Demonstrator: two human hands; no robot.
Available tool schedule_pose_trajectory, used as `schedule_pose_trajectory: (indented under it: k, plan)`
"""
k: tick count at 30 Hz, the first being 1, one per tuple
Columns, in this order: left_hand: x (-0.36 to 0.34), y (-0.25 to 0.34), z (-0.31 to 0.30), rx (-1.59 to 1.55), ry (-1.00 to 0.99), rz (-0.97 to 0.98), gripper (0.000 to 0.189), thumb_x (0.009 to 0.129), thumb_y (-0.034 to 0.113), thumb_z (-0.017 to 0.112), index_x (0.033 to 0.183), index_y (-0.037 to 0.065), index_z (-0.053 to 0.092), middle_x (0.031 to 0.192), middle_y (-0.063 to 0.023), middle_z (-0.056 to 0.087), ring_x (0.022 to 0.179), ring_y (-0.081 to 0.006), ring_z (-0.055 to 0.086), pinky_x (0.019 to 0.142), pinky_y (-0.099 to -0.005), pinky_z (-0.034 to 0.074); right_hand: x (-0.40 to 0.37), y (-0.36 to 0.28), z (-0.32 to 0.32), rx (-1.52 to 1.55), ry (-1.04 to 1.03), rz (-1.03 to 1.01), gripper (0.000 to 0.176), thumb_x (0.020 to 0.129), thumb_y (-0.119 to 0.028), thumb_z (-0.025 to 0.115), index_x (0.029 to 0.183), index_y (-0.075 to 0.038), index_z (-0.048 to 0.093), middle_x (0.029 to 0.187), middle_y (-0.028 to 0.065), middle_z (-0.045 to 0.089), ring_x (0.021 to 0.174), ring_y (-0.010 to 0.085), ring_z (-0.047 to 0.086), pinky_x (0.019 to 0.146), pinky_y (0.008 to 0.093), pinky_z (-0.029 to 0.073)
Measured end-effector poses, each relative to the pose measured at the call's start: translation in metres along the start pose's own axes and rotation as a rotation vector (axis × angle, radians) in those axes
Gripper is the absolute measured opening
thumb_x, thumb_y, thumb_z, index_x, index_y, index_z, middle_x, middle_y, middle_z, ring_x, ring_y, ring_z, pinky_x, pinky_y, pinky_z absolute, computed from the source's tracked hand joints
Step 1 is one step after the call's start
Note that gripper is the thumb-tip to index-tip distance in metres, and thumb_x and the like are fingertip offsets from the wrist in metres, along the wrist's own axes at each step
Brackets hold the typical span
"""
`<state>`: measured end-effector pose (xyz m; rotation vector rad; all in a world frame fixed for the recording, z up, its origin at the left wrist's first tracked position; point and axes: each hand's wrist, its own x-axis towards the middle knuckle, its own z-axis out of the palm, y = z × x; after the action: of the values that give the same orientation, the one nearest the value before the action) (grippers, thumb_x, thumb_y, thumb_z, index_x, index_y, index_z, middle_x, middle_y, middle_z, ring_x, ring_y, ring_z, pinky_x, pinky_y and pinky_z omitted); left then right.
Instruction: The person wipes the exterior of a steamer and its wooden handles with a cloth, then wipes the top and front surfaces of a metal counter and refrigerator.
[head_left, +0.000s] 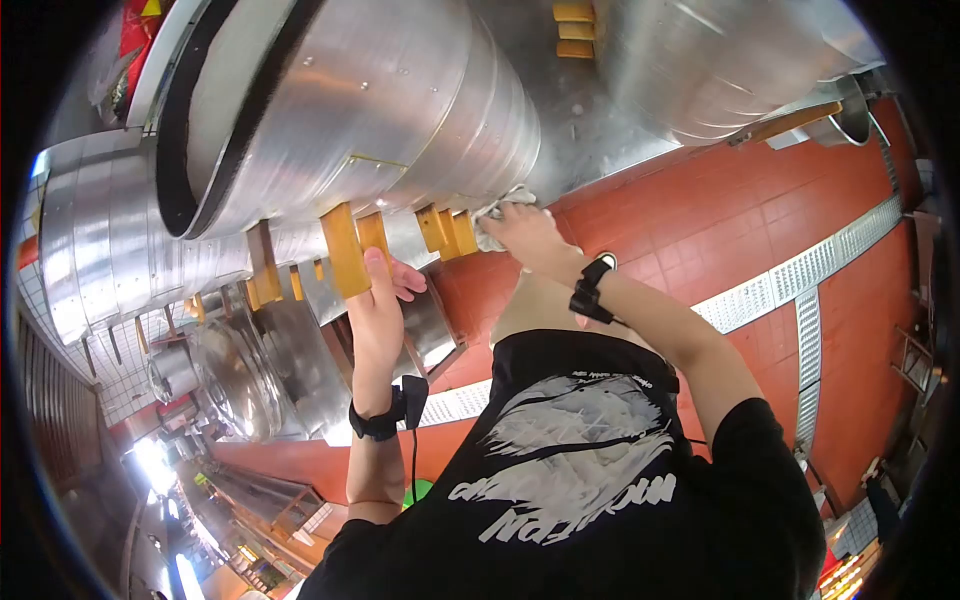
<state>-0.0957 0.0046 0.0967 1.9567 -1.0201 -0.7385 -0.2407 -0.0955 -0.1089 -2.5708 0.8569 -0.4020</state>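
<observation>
A greyish-white cloth (490, 238) is bunched under my right hand (527, 235), whose fingers press it to the lower edge of the metal counter, beside the base of a large riveted metal drum (400, 110). Wooden slats stick out below the drum. My left hand (378, 305) is raised near a broad slat (345, 250), its thumb overlapping the tip of a narrower slat (372, 232) in this view. The left fingers stand apart from the thumb. Several shorter slats (445, 232) sit between my two hands. Black bands circle both wrists.
A second big metal drum (720, 70) stands at upper right, with a metal pot (845, 115) beyond it. Shiny round metalware (235, 375) sits on the left. A perforated drain strip (760, 300) crosses the red tiled floor (660, 235).
</observation>
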Motion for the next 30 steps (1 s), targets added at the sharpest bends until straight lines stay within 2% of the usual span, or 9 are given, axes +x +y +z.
schedule_pose_trajectory:
  k: [5, 6, 9, 13, 17, 18, 22, 29, 30]
  plan:
    - [-0.001, -0.002, 0.0, 0.012, 0.005, -0.041, 0.048, 0.104, 0.033, 0.034, 0.083, -0.002, 0.058, 0.068, -0.0092, 0.064, 0.063, -0.0168, 0.063, 0.058, -0.0296, 0.048, 0.004, 0.071, -0.036, 0.013, 0.041, 0.349, 0.032, 0.081, -0.015, 0.056, 0.11, -0.003, 0.058, 0.092, 0.0205, 0.065, 0.079, 0.0357, 0.067, 0.069, 0.0455, 0.054]
    - [0.0, -0.006, -0.002, 0.059, -0.017, -0.043, 0.045, 0.102, 0.03, 0.037, 0.082, -0.004, 0.059, 0.065, -0.0111, 0.063, 0.062, -0.0183, 0.063, 0.058, -0.0308, 0.049, 0.014, 0.078, -0.058, 0.089, 0.087, 0.399, 0.061, 0.073, -0.028, 0.07, 0.127, -0.006, 0.05, 0.1, 0.0211, 0.065, 0.089, 0.0382, 0.066, 0.075, 0.0453, 0.054]
    - [0.002, -0.014, -0.003, 0.113, 0.028, 0.024, 0.062, 0.103, 0.041, 0.033, 0.067, -0.003, 0.057, 0.057, -0.0097, 0.057, 0.056, -0.0183, 0.06, 0.056, -0.0312, 0.048, 0.038, 0.021, -0.181, 0.501, 0.347, 0.089, 0.058, 0.07, -0.013, 0.072, 0.122, -0.012, 0.047, 0.103, 0.0178, 0.064, 0.092, 0.0354, 0.066, 0.079, 0.0393, 0.053]
    - [0.001, -0.008, -0.004, 0.018, 0.027, -0.043, 0.06, 0.103, 0.04, 0.035, 0.067, -0.004, 0.054, 0.053, -0.0084, 0.052, 0.052, -0.0189, 0.058, 0.052, -0.032, 0.047, 0.068, -0.059, -0.268, 0.301, 0.853, -0.549, 0.055, 0.066, -0.018, 0.077, 0.116, -0.008, 0.055, 0.1, 0.0155, 0.063, 0.086, 0.0322, 0.066, 0.073, 0.0375, 0.054]
    - [-0.001, -0.004, -0.003, 0.011, 0.01, -0.036, 0.058, 0.102, 0.039, 0.035, 0.067, -0.004, 0.052, 0.053, -0.0085, 0.051, 0.052, -0.0195, 0.058, 0.051, -0.0323, 0.047, 0.074, -0.079, -0.199, 0.145, 1.058, -0.443, 0.05, 0.069, -0.018, 0.073, 0.117, -0.011, 0.059, 0.089, 0.0134, 0.059, 0.073, 0.0265, 0.062, 0.061, 0.0377, 0.053]
    - [0.001, -0.009, -0.007, -0.001, -0.046, -0.059, 0.03, 0.1, 0.022, 0.039, 0.111, -0.003, 0.05, 0.058, -0.0111, 0.057, 0.055, -0.0224, 0.061, 0.055, -0.0354, 0.049, 0.067, -0.077, -0.175, 0.095, 0.948, -0.44, 0.051, 0.068, -0.018, 0.072, 0.117, -0.012, 0.06, 0.09, 0.0126, 0.059, 0.071, 0.0252, 0.062, 0.059, 0.0373, 0.052]
    - [-0.002, -0.006, -0.008, 0.02, -0.054, -0.039, 0.03, 0.101, 0.026, 0.038, 0.107, -0.001, 0.049, 0.06, -0.011, 0.057, 0.055, -0.022, 0.061, 0.055, -0.0362, 0.048, 0.037, -0.056, -0.103, -0.035, 0.423, -0.395, 0.052, 0.063, -0.015, 0.07, 0.114, -0.014, 0.061, 0.09, 0.009, 0.058, 0.07, 0.0232, 0.063, 0.054, 0.0358, 0.051]
    - [-0.001, -0.017, -0.007, -0.111, -0.061, -0.008, 0.033, 0.102, 0.03, 0.036, 0.105, -0.001, 0.05, 0.061, -0.0107, 0.058, 0.059, -0.0203, 0.062, 0.059, -0.0329, 0.05, 0.02, 0.003, -0.104, 0.085, 0.405, -0.271, 0.048, 0.065, -0.015, 0.068, 0.113, -0.013, 0.059, 0.091, 0.0113, 0.061, 0.066, 0.0309, 0.064, 0.058, 0.0405, 0.053]
    - [0.0, -0.026, -0.01, -0.314, -0.15, 0.01, 0.035, 0.103, 0.031, 0.036, 0.102, 0.0, 0.051, 0.064, -0.0104, 0.059, 0.062, -0.0192, 0.063, 0.061, -0.0319, 0.05, 0.016, 0.026, -0.09, 0.037, 0.284, -0.024, 0.047, 0.069, -0.018, 0.067, 0.114, -0.011, 0.059, 0.091, 0.0154, 0.063, 0.069, 0.0348, 0.065, 0.062, 0.0431, 0.053]
